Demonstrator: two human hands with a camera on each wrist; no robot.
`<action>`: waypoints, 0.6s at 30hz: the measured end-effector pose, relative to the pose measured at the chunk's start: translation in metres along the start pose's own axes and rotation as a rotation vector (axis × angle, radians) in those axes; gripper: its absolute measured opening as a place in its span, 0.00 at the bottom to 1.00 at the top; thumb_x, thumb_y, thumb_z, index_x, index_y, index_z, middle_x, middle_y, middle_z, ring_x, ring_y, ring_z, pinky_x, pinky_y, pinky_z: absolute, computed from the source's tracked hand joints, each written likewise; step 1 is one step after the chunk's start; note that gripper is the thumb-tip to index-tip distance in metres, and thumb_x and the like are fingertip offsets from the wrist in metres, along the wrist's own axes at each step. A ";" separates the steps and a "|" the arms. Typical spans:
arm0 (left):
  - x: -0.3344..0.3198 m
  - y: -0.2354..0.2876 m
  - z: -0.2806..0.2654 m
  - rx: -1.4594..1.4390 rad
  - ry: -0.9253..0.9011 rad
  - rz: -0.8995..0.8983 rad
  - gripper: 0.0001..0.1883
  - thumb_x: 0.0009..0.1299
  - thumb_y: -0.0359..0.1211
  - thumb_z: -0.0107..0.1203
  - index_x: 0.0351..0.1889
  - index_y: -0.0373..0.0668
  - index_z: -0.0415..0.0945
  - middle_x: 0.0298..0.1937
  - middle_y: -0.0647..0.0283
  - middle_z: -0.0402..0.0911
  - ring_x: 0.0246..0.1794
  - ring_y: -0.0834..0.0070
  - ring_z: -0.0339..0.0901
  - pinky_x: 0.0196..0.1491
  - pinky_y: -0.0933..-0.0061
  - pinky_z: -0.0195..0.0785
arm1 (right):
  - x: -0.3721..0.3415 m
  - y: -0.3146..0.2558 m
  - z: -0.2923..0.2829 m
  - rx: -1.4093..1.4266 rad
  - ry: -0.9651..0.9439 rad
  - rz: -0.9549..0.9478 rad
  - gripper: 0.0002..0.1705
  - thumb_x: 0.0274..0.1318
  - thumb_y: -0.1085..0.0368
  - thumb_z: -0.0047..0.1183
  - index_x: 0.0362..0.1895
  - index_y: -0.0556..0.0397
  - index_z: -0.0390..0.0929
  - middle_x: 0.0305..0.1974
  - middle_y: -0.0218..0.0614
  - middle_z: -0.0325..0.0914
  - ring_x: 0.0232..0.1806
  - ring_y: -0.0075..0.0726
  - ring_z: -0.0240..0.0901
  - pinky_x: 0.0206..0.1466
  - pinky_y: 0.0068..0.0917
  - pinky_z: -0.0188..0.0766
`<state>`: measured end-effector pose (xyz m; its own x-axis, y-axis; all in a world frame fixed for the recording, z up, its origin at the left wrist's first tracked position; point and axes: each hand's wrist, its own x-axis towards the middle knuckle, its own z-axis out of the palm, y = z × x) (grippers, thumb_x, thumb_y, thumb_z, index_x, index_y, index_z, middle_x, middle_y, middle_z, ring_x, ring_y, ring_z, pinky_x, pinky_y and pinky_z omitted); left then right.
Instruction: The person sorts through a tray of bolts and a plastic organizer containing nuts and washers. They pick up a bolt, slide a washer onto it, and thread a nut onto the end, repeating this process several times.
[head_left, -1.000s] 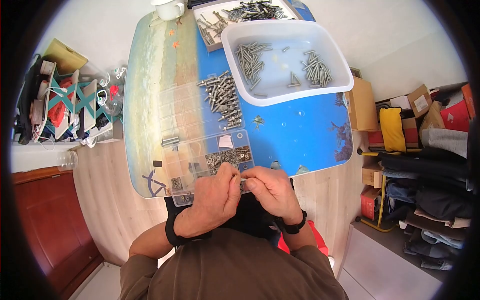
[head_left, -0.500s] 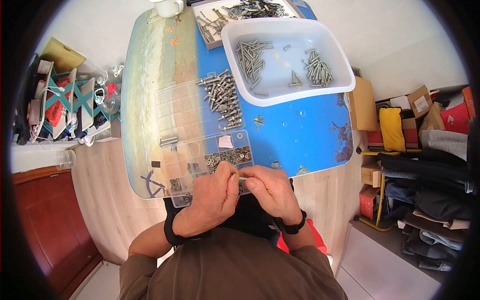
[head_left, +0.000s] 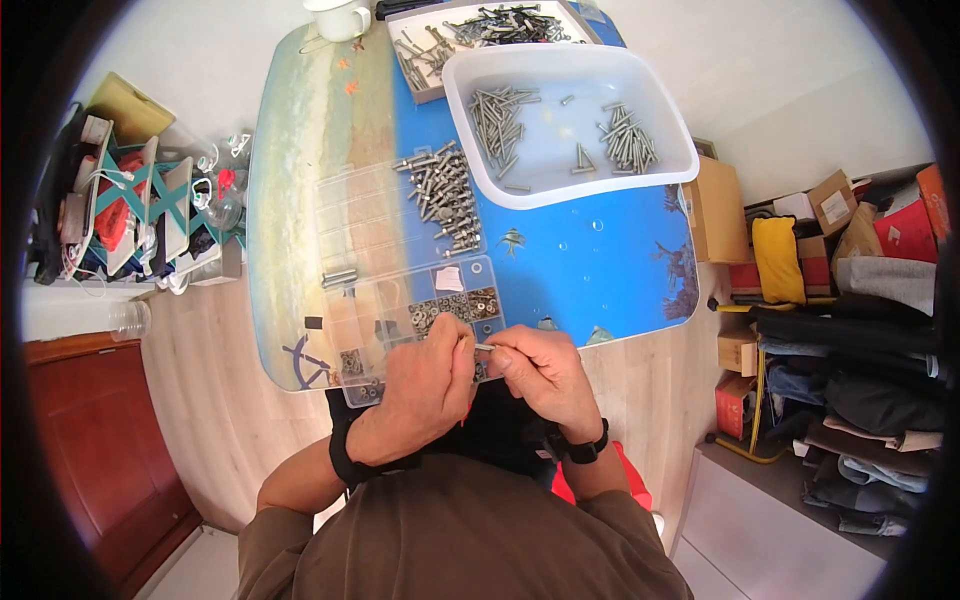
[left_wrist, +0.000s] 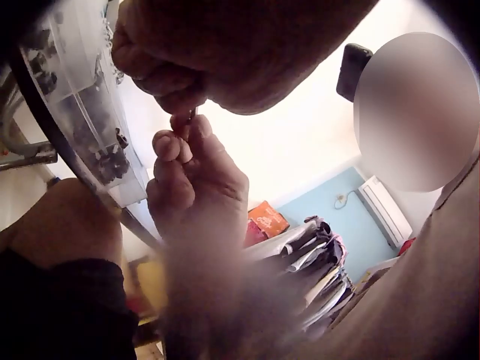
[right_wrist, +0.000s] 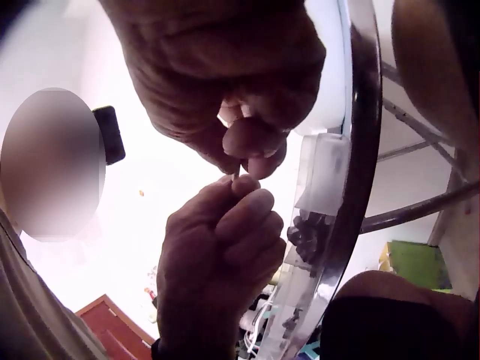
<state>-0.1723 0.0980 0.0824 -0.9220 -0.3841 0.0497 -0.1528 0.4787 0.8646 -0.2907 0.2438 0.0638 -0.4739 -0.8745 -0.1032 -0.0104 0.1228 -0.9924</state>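
Note:
A thin metal bolt (head_left: 485, 347) spans the small gap between the two hands, over the near edge of a clear compartment box (head_left: 398, 290). The right hand (head_left: 545, 380) pinches one end between thumb and forefinger. The left hand (head_left: 425, 375) has its fingers curled round the other end; what sits inside them is hidden. In the right wrist view a sliver of the bolt (right_wrist: 237, 172) shows between the fingertips of both hands. Nuts and washers (head_left: 425, 315) fill several compartments of the box.
A pile of bolts (head_left: 440, 195) lies on the box's lid. Behind stands a white tub (head_left: 575, 190) with screws in separate groups. A cardboard tray (head_left: 430, 94) of mixed screws and a white mug (head_left: 338, 20) are at the table's far side.
The hands stay together at the bolt, and slightly more of it shows between them. The head view has shifted a little; nothing on the table has visibly moved.

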 end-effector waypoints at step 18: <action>-0.003 -0.003 0.004 -0.020 0.007 -0.014 0.04 0.77 0.31 0.45 0.41 0.40 0.67 0.24 0.51 0.74 0.22 0.46 0.75 0.25 0.49 0.62 | 0.003 0.005 0.006 -0.267 0.180 -0.290 0.09 0.57 0.70 0.63 0.41 0.60 0.80 0.30 0.31 0.81 0.23 0.19 0.71 0.24 0.20 0.65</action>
<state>-0.1708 0.1005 0.0777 -0.9172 -0.3964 0.0413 -0.1583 0.4576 0.8750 -0.2867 0.2390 0.0582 -0.5636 -0.7978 0.2141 -0.3817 0.0217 -0.9240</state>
